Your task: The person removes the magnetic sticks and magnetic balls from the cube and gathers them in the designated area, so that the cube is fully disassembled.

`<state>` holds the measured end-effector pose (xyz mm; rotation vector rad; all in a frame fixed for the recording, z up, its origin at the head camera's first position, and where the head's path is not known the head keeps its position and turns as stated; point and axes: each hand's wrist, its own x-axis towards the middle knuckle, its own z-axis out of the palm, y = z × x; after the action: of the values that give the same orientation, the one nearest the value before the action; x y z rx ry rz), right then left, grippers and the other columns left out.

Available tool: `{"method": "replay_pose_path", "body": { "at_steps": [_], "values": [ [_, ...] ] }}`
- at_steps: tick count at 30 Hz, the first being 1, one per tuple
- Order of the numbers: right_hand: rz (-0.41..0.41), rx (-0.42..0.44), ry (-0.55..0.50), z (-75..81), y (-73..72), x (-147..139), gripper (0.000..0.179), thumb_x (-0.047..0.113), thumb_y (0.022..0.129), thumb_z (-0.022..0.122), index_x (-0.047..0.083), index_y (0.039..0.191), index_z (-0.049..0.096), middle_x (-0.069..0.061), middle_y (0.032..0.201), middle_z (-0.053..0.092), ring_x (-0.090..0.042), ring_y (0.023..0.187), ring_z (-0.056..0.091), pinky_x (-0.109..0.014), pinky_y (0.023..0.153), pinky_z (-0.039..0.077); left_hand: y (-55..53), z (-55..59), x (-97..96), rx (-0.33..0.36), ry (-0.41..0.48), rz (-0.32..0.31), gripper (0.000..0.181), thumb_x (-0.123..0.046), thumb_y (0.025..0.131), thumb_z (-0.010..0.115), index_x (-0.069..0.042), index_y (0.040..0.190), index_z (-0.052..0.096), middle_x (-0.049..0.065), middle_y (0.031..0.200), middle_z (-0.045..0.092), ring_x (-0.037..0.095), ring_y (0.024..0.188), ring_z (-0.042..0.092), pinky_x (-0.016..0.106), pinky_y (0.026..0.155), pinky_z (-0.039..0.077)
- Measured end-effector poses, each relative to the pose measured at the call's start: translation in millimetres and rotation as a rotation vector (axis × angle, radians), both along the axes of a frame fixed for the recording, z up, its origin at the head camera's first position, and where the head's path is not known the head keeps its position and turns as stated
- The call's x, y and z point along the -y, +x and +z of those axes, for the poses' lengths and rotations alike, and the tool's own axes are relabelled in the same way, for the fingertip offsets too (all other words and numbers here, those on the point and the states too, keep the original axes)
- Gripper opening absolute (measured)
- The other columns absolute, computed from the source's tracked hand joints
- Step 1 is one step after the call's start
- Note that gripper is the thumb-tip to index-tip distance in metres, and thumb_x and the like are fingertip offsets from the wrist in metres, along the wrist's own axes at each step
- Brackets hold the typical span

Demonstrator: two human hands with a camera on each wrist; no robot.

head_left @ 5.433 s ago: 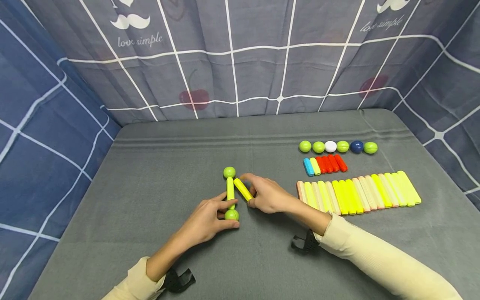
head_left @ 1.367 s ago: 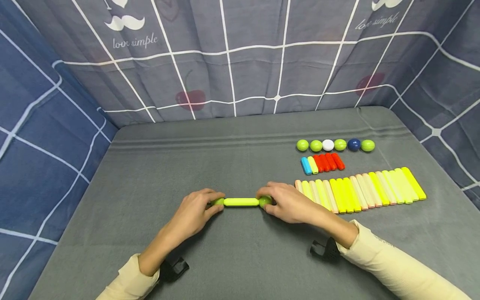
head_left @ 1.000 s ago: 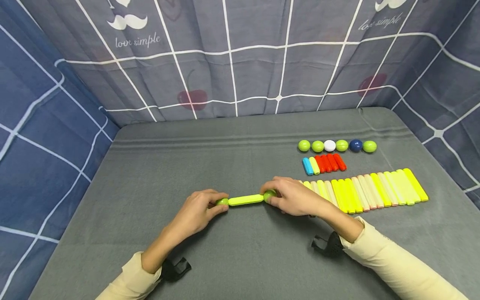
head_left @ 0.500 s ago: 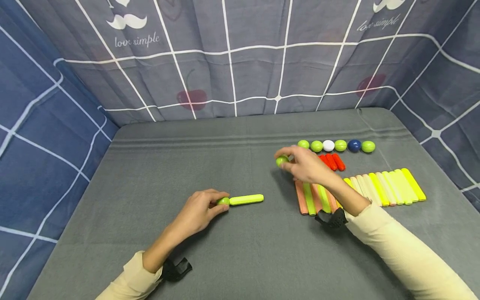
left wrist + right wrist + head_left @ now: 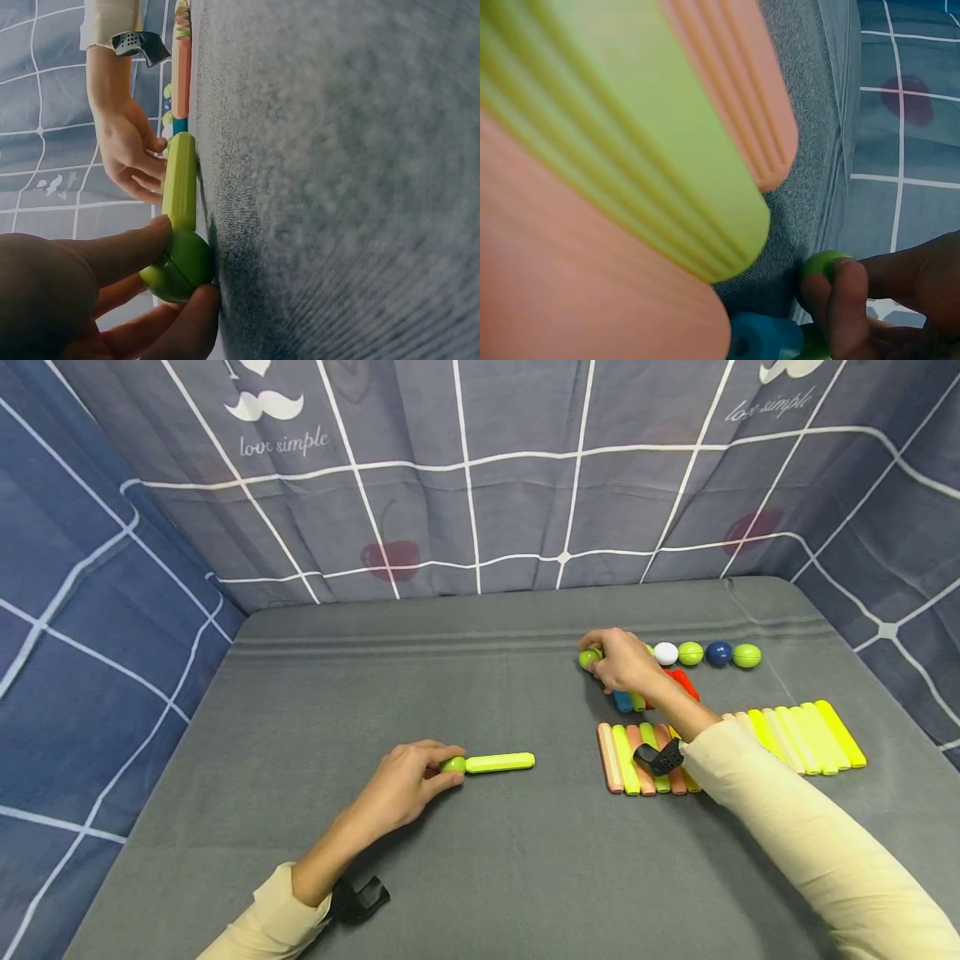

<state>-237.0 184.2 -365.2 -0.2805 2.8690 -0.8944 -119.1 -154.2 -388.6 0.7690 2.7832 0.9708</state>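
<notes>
My left hand (image 5: pixel 401 783) pinches a green ball (image 5: pixel 452 765) joined to the end of a yellow-green stick (image 5: pixel 499 762) lying on the grey table; the left wrist view shows thumb and finger on that ball (image 5: pixel 178 267) and the stick (image 5: pixel 181 182) running away from it. My right hand (image 5: pixel 624 662) grips a second green ball (image 5: pixel 589 657) at the left end of the row of balls (image 5: pixel 690 653) at the back right. In the right wrist view the fingers (image 5: pixel 847 300) curl round this ball (image 5: pixel 821 266).
Short blue (image 5: pixel 621 700), yellow and red sticks (image 5: pixel 684 680) lie under my right hand. Nearer lies a row of long yellow, green and pink sticks (image 5: pixel 795 739), partly hidden by my right forearm. Checked blue cloth walls (image 5: pixel 480 485) stand round the table (image 5: pixel 315 693).
My right hand pulled the green ball off the stick's right end and carried it back right to the row of balls. The left hand stayed, holding the other ball and stick.
</notes>
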Motion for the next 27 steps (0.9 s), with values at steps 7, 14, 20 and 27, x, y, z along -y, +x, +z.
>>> {"method": "replay_pose_path", "body": {
  "at_steps": [7,14,20,27],
  "values": [
    [-0.001,0.028,-0.021,1.2,-1.8,-2,0.036,-0.007,0.095,0.05,-0.005,0.131,0.057,-0.033,0.127,0.052,-0.019,0.051,0.063,-0.034,0.051,0.052,-0.3,-1.0,0.3,-0.002,0.005,-0.004,0.035,-0.016,0.088,0.075,-0.006,0.122,0.07,0.003,0.108,0.069,0.009,0.085,0.061,0.031,0.073,0.052],
    [0.005,-0.046,-0.037,4.6,11.6,2,0.035,-0.001,0.096,0.055,-0.003,0.131,0.058,-0.031,0.127,0.054,-0.021,0.047,0.062,-0.033,0.051,0.048,0.0,-1.2,0.5,-0.002,0.013,-0.011,0.036,-0.016,0.088,0.075,-0.006,0.122,0.07,0.002,0.106,0.069,0.008,0.083,0.06,0.03,0.072,0.051],
    [0.155,-0.027,-0.196,6.5,53.5,28,0.03,0.004,0.094,0.064,-0.003,0.123,0.063,-0.021,0.112,0.063,-0.021,0.059,0.063,-0.033,0.051,0.052,7.1,-0.7,-4.1,0.033,0.021,-0.016,0.034,-0.016,0.087,0.076,-0.009,0.12,0.072,0.0,0.109,0.069,0.006,0.08,0.057,0.029,0.071,0.049],
    [0.462,0.045,-0.157,-5.9,101.9,59,0.024,0.012,0.091,0.071,0.006,0.114,0.069,0.001,0.101,0.067,-0.009,0.074,0.061,-0.028,0.067,0.051,6.9,-3.1,-6.4,0.067,0.074,-0.027,0.032,-0.017,0.088,0.074,-0.008,0.119,0.072,-0.002,0.102,0.068,0.007,0.076,0.054,0.027,0.067,0.047]
  ]
}}
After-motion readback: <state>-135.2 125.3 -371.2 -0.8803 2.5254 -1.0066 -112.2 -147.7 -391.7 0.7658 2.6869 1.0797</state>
